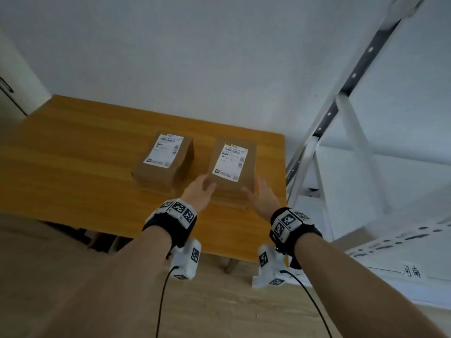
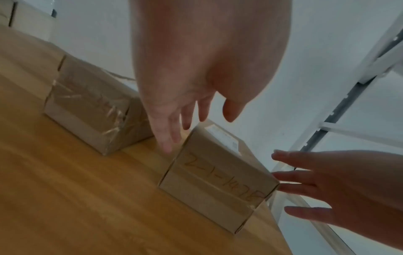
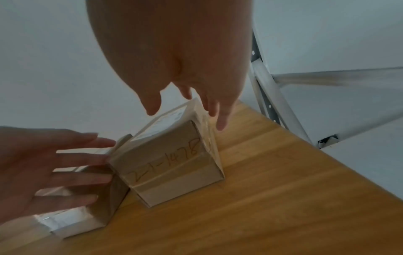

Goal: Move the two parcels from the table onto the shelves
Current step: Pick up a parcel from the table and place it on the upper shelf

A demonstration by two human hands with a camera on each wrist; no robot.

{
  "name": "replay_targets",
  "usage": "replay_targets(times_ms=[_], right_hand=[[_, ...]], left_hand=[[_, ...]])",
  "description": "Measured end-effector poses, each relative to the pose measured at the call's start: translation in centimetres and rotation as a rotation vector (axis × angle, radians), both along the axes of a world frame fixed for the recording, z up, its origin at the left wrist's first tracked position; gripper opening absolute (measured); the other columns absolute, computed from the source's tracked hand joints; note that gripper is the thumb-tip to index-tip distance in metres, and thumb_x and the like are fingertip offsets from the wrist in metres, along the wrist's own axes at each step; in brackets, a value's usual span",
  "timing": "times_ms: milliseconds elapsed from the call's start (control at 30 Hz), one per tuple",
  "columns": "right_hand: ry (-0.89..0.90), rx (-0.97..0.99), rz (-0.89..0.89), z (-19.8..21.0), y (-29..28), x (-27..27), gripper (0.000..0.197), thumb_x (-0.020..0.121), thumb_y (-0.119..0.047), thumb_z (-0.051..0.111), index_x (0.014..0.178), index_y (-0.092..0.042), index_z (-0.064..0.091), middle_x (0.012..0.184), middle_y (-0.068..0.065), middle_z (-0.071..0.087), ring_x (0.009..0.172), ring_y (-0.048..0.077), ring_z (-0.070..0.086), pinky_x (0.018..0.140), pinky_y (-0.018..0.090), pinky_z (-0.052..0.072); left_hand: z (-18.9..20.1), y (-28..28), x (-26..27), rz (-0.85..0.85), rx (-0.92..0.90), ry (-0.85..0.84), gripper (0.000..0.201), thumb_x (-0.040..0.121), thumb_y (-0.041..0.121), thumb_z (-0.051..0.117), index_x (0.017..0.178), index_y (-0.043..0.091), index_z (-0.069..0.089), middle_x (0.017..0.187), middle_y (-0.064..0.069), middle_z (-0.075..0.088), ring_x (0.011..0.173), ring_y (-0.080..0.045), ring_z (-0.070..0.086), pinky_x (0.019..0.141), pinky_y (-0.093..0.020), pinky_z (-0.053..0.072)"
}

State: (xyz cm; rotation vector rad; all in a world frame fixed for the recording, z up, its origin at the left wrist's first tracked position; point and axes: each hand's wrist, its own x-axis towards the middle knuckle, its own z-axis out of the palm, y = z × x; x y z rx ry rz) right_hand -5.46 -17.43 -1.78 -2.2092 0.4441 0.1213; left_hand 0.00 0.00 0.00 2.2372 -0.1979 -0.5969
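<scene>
Two brown cardboard parcels with white labels lie side by side on the wooden table (image 1: 73,167). The right parcel (image 1: 231,164) has handwritten numbers on its near end (image 2: 218,181) (image 3: 174,163). My left hand (image 1: 200,189) (image 2: 185,107) is at its left side and my right hand (image 1: 261,193) (image 3: 196,96) at its right side, both with straight, spread fingers. Whether the fingertips touch the cardboard I cannot tell. The left parcel (image 1: 162,159) (image 2: 91,112) (image 3: 87,215), wrapped with clear tape, lies untouched just left of my left hand.
White metal shelves (image 1: 402,236) with slotted uprights (image 2: 327,124) (image 3: 272,103) stand directly right of the table, close to its right edge. A white wall runs behind the table. Wooden floor lies below me.
</scene>
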Motion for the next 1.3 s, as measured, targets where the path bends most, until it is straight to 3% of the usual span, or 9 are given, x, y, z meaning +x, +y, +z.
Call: replay_targets(times_ms=[100,267,367,467,667,833,966,1300], right_hand=[[-0.023,0.108,-0.053,-0.6,-0.3,1.0,0.074,0.094,-0.027,0.051,0.152,-0.01,0.007,0.158,0.01,0.023,0.144,0.028,0.026,0.117,0.046,0.027],[0.021,0.286,-0.129,-2.1,-0.6,1.8,0.064,0.093,-0.024,0.053,0.149,-0.014,0.023,0.147,0.009,0.044,0.136,0.026,0.042,0.109,0.046,0.04],[0.033,0.348,-0.15,-2.0,-0.9,1.7,0.062,0.093,-0.019,0.055,0.147,-0.013,0.027,0.144,0.01,0.047,0.132,0.025,0.045,0.108,0.045,0.042],[0.04,0.364,-0.164,-1.4,-1.1,1.1,0.064,0.09,-0.017,0.059,0.147,-0.014,0.028,0.144,0.009,0.047,0.133,0.025,0.044,0.107,0.046,0.043],[-0.014,0.397,-0.161,2.3,-0.7,-0.2,0.076,0.083,-0.012,0.067,0.147,-0.025,0.026,0.14,0.01,0.049,0.13,0.027,0.047,0.1,0.051,0.048],[-0.087,0.401,-0.144,7.5,0.1,-1.2,0.089,0.076,-0.005,0.072,0.147,-0.032,0.024,0.14,0.009,0.047,0.13,0.028,0.046,0.097,0.053,0.049],[-0.181,0.353,-0.096,11.8,0.7,-1.9,0.089,0.076,-0.002,0.072,0.147,-0.029,0.025,0.143,0.009,0.044,0.131,0.027,0.044,0.096,0.053,0.05],[-0.339,0.392,-0.028,21.5,2.8,-5.1,0.083,0.077,0.007,0.069,0.144,-0.023,0.03,0.139,0.014,0.049,0.132,0.025,0.044,0.097,0.048,0.051]], left_hand=[[-1.6,-0.5,1.1,0.035,-0.067,0.053,0.059,0.098,0.034,0.041,0.151,0.024,0.017,0.157,-0.002,0.029,0.142,-0.025,0.033,0.115,-0.043,0.031],[-2.3,-0.7,1.8,0.062,-0.104,0.098,0.057,0.1,0.032,0.035,0.152,0.023,0.013,0.159,-0.001,0.024,0.145,-0.023,0.026,0.119,-0.042,0.023],[-2.7,-0.6,2.0,0.082,-0.152,0.089,0.054,0.099,0.026,0.04,0.15,0.019,0.024,0.152,-0.003,0.039,0.139,-0.024,0.039,0.114,-0.046,0.034],[-2.0,-0.3,1.5,0.086,-0.199,0.114,0.05,0.098,0.021,0.043,0.147,0.017,0.033,0.142,-0.005,0.051,0.126,-0.022,0.052,0.105,-0.043,0.046],[2.9,0.8,-0.2,0.151,-0.272,0.125,0.047,0.095,0.012,0.05,0.14,0.011,0.04,0.142,-0.008,0.051,0.13,-0.025,0.049,0.106,-0.042,0.043],[7.6,2.3,-1.6,0.229,-0.349,0.095,0.051,0.087,0.004,0.062,0.135,0.01,0.045,0.136,-0.009,0.056,0.129,-0.026,0.051,0.106,-0.049,0.044],[11.7,2.9,-3.1,0.23,-0.422,0.052,0.065,0.086,-0.003,0.06,0.143,0.018,0.037,0.141,-0.012,0.053,0.13,-0.028,0.05,0.108,-0.05,0.041],[20.7,5.0,-7.3,0.251,-0.515,-0.143,0.063,0.087,-0.009,0.055,0.143,0.015,0.039,0.137,-0.014,0.056,0.129,-0.028,0.051,0.107,-0.047,0.044]])
